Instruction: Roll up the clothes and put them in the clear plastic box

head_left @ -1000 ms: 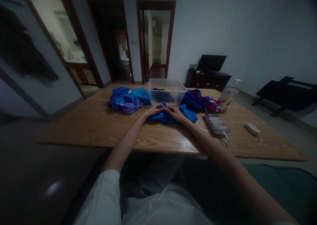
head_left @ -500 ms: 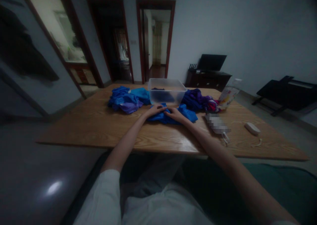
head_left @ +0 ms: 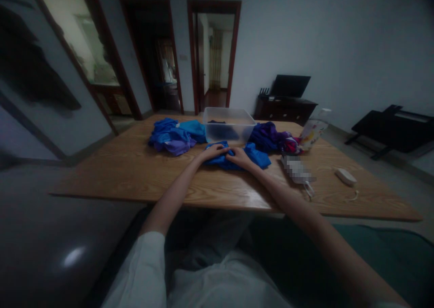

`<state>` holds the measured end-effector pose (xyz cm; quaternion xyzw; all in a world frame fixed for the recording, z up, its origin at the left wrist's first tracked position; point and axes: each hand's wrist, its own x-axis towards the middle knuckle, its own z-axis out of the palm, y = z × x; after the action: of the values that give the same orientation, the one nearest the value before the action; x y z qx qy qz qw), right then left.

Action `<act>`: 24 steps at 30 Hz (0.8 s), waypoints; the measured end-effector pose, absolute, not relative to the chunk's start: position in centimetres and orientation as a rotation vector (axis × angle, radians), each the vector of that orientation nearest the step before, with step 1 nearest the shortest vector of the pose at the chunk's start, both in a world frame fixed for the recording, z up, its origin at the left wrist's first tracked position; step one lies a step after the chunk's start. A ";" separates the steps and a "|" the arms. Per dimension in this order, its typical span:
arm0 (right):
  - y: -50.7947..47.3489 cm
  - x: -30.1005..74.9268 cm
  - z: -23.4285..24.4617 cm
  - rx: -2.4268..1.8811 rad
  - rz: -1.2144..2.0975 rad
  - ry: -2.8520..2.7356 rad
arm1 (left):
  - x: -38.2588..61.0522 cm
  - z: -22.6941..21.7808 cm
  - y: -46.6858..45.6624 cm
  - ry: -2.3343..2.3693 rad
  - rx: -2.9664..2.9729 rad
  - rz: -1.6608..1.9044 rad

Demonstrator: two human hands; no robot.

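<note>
Hands meet on the blue cloth (head_left: 237,159): left hand (head_left: 213,152) and right hand (head_left: 239,156) both pinch it on the counter (head_left: 135,172), just before the clear plastic tub (head_left: 228,123); bottle (head_left: 313,129) label unreadable.

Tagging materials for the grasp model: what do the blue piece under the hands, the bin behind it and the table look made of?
Blue piece: soft woven or knit fabric, matte; it bunches and creases under the left hand and right hand.
Bin: translucent plastic, smooth; dark contents show through its wall.
Table: wood or wood-look laminate, visible grain, slight sheen; cannot tell which.
</note>
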<state>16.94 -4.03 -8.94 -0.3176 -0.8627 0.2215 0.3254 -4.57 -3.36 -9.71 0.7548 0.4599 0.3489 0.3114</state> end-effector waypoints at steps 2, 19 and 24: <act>-3.9 17.0 -9.3 -0.841 0.483 -2.292 | -4.6 -9.6 -3.3 1.192 1.999 0.918; -3.3 17.5 -9.2 -0.761 0.582 -2.286 | -5.2 -9.3 -3.7 1.085 1.910 0.976; -3.7 17.4 -9.1 -0.811 0.561 -2.287 | -4.9 -9.6 -3.3 1.148 1.952 0.974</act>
<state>17.37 -3.66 -9.10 -0.3085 -0.8701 0.2133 0.3198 -4.89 -3.29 -9.65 0.7469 0.4393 0.3728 0.3320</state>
